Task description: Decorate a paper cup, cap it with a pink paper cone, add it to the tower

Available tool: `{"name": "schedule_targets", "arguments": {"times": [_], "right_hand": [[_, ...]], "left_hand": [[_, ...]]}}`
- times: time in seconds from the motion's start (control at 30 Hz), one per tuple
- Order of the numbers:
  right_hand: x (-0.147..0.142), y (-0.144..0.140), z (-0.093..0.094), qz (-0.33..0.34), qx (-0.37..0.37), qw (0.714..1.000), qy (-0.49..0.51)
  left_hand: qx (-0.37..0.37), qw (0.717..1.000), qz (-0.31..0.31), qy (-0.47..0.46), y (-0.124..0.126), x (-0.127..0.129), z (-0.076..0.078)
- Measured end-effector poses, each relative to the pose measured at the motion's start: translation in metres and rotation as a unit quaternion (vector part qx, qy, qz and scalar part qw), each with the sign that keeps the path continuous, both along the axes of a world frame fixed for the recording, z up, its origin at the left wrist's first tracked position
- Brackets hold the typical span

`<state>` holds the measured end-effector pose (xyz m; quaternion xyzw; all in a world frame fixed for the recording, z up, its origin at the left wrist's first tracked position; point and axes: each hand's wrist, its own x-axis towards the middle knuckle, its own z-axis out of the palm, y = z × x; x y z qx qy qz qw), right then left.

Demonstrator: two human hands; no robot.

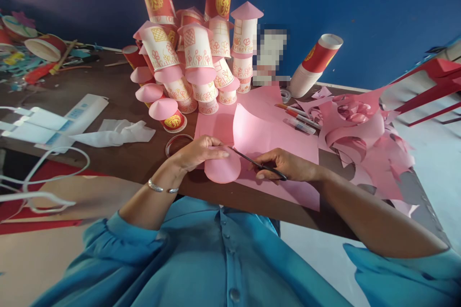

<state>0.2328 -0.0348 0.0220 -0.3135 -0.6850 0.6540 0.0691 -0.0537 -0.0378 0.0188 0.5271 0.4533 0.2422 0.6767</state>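
Your hands were apart: the left hand point(200, 154) pinched the rounded pink paper point(224, 170) over the desk point(196, 185); the right hand point(290, 164) gripped the scissors point(248, 157). Scissors' long axis lay oblique between them, tips pointing left and slightly away from you, at the paper's far edge.

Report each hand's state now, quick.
Left hand: closed, holding the rounded pink paper piece.
Right hand: closed, holding the black slim-bladed scissors.

- Pink paper piece point(223, 170): smooth, round-edged along its lower side, near the front edge of the table point(192, 187).
- Black scissors point(248, 158): slanted, tips at the paper's upper right.
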Motion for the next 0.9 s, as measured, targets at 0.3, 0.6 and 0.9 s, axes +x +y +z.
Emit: {"name": "schedule_targets", "arguments": {"times": [0.3,0.6,0.9], "right_hand": [[-0.002,0.006,0.003,0.017,0.043,0.999,-0.020],[-0.008,0.012,0.002,0.030,0.038,0.999,-0.012],[-0.006,0.018,0.000,0.044,0.041,0.998,-0.017]], "left_hand": [[-0.006,1.000,-0.010,-0.012,0.000,-0.002,0.001],[-0.008,1.000,-0.014,-0.004,0.001,-0.003,-0.001],[-0.009,1.000,-0.005,0.011,0.000,-0.002,0.003]]}}
